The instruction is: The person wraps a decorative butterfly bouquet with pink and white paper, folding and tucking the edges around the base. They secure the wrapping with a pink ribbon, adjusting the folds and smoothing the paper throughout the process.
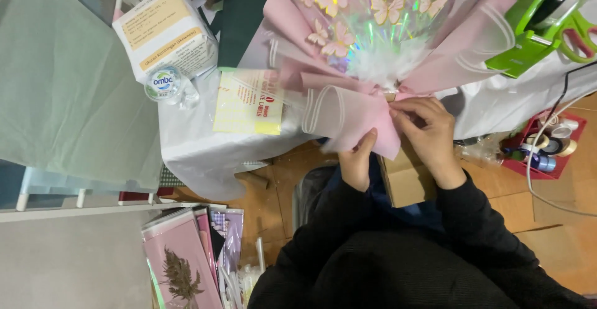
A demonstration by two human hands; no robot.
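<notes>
At frame centre, my left hand (357, 163) pinches the pink wrapping-paper bouquet with paper butterflies (367, 66) from below; my right hand (426, 131) grips its gathered neck. I'd keep the pleats tight.

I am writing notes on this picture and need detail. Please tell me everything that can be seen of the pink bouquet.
The pink bouquet lies on the white-covered table, its stem end toward the person. Folded pink wrapping sheets with pale edges fan around a shiny iridescent centre bearing pink paper butterflies and something white and fluffy. The left hand holds the lower wrap from below; the right hand pinches the gathered neck. Part hangs past the table edge.
</notes>
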